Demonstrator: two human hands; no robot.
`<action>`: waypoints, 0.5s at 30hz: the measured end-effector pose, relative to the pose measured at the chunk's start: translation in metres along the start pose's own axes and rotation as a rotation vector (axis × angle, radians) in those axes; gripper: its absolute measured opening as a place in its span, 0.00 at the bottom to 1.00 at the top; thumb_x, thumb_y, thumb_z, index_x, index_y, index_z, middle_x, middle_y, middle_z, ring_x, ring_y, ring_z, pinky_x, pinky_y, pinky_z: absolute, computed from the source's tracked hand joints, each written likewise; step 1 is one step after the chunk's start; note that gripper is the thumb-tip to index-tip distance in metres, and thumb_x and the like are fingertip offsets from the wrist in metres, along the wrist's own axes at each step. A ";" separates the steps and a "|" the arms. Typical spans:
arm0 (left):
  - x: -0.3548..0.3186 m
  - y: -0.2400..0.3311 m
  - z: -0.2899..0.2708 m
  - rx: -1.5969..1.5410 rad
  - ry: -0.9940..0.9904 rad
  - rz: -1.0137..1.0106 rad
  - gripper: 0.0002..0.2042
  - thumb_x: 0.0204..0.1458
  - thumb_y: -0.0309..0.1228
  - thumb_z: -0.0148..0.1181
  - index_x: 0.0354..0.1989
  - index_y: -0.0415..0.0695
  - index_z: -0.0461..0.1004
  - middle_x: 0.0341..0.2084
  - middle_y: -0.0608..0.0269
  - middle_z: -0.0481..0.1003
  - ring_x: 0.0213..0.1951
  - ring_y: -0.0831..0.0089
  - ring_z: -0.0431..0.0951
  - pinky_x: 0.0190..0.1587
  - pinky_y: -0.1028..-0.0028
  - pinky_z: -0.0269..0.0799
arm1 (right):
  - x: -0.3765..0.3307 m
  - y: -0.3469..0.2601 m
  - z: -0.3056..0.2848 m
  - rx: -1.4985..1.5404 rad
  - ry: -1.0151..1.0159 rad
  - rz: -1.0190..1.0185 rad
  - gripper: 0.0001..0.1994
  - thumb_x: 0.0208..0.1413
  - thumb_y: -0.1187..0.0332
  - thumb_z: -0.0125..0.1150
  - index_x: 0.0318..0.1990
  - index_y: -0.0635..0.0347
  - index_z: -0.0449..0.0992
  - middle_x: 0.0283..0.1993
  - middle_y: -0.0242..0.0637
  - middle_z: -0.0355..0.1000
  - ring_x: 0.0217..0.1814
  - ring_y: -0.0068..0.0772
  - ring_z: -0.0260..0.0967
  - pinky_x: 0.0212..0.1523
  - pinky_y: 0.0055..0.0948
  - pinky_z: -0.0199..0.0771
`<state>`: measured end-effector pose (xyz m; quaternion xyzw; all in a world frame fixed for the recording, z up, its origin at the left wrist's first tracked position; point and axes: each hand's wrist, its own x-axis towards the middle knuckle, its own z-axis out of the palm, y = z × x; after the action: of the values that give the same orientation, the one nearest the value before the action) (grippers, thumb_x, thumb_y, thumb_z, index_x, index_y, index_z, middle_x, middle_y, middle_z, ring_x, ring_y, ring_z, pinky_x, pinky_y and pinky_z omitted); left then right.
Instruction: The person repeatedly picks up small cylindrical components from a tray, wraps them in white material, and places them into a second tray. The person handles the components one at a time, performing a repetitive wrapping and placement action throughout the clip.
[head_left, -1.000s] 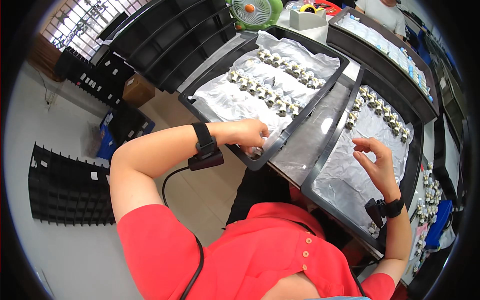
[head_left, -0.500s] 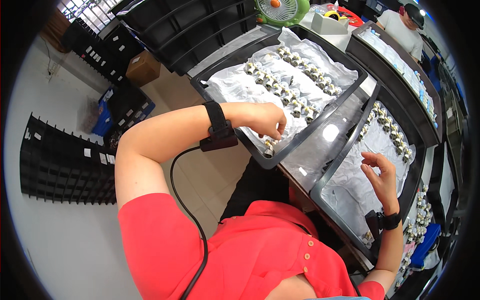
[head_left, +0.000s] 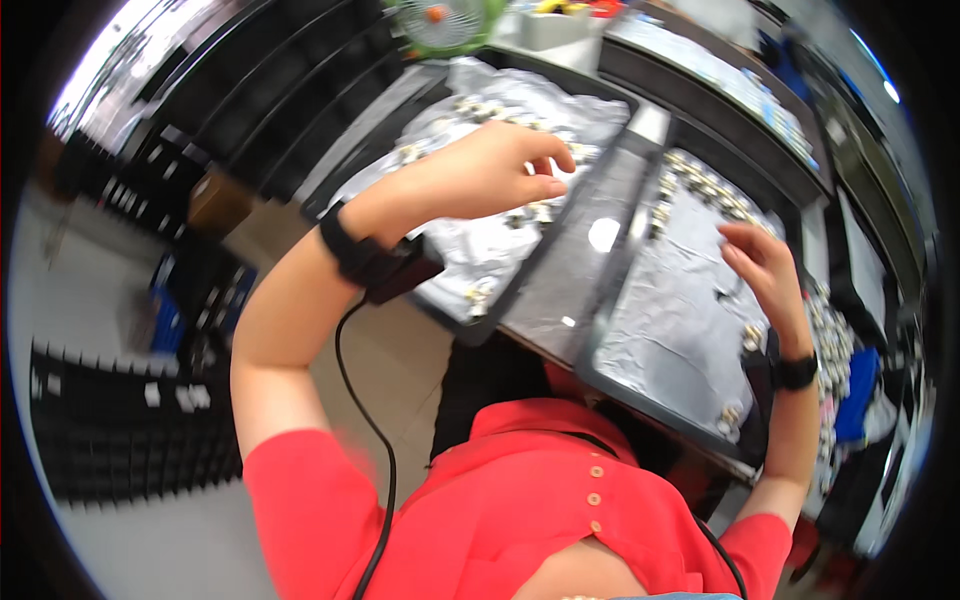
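Observation:
My left hand (head_left: 500,172) hovers over the left black tray (head_left: 400,150), its thumb and fingers bent but apart, and nothing shows between them. Small brass-and-silver fittings (head_left: 532,213) stand in rows on the crumpled white liner (head_left: 460,250) beneath, partly hidden by that hand. One fitting (head_left: 477,297) sits alone at the tray's near corner. Above the right black tray (head_left: 640,400) my right hand (head_left: 765,265) is held with thumb and fingers parted, holding nothing that I can see. More fittings (head_left: 715,190) line this tray's far end; another (head_left: 730,415) lies at its near end.
A grey strip of table (head_left: 560,270) separates the trays. Beyond them are a green fan (head_left: 440,25) and a long tray of pale parts (head_left: 700,70). Black crates (head_left: 110,430) stand at left. A cable (head_left: 370,430) hangs from my left wrist strap.
My left hand has lifted away from the left tray's near corner and moved farther in over the tray. My right hand stays above the right tray. The whole view has shifted and blurred.

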<state>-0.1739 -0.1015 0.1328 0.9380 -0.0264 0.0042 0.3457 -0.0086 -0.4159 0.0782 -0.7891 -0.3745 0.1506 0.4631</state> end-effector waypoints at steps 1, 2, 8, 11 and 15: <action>0.003 0.011 0.004 -0.152 -0.006 0.020 0.12 0.52 0.30 0.56 0.43 0.40 0.72 0.30 0.64 0.74 0.30 0.82 0.72 0.34 0.80 0.68 | 0.006 -0.003 -0.008 -0.037 -0.023 -0.008 0.13 0.54 0.69 0.58 0.45 0.66 0.73 0.37 0.33 0.73 0.39 0.18 0.68 0.41 0.19 0.68; 0.009 0.019 0.011 -0.316 -0.044 0.047 0.12 0.53 0.31 0.56 0.44 0.40 0.73 0.32 0.65 0.75 0.32 0.83 0.73 0.34 0.81 0.68 | 0.009 -0.003 -0.017 -0.056 -0.011 -0.009 0.14 0.53 0.69 0.58 0.44 0.66 0.73 0.36 0.33 0.73 0.38 0.19 0.68 0.40 0.19 0.68; 0.035 0.073 0.058 -0.828 -0.369 0.374 0.14 0.55 0.32 0.55 0.47 0.38 0.70 0.36 0.62 0.75 0.40 0.77 0.75 0.45 0.78 0.70 | 0.018 0.034 -0.062 -0.569 -0.006 0.165 0.16 0.47 0.64 0.61 0.41 0.65 0.75 0.35 0.45 0.74 0.37 0.35 0.72 0.38 0.29 0.71; 0.045 0.065 0.072 -0.985 -0.362 0.278 0.13 0.55 0.32 0.55 0.46 0.39 0.71 0.37 0.61 0.75 0.40 0.76 0.75 0.45 0.77 0.70 | 0.027 0.051 -0.065 -0.672 -0.115 0.305 0.18 0.43 0.62 0.63 0.39 0.65 0.76 0.34 0.47 0.75 0.36 0.40 0.73 0.38 0.31 0.72; 0.057 0.042 0.084 -1.082 -0.272 0.040 0.12 0.55 0.33 0.54 0.45 0.42 0.71 0.37 0.63 0.75 0.41 0.76 0.76 0.44 0.78 0.70 | 0.048 0.089 -0.074 -0.778 0.018 0.386 0.20 0.39 0.61 0.66 0.39 0.65 0.76 0.40 0.50 0.74 0.43 0.45 0.72 0.45 0.33 0.71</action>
<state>-0.1197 -0.1905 0.0975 0.6181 -0.0869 -0.1245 0.7713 0.1073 -0.4522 0.0471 -0.9617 -0.2448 0.0753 0.0975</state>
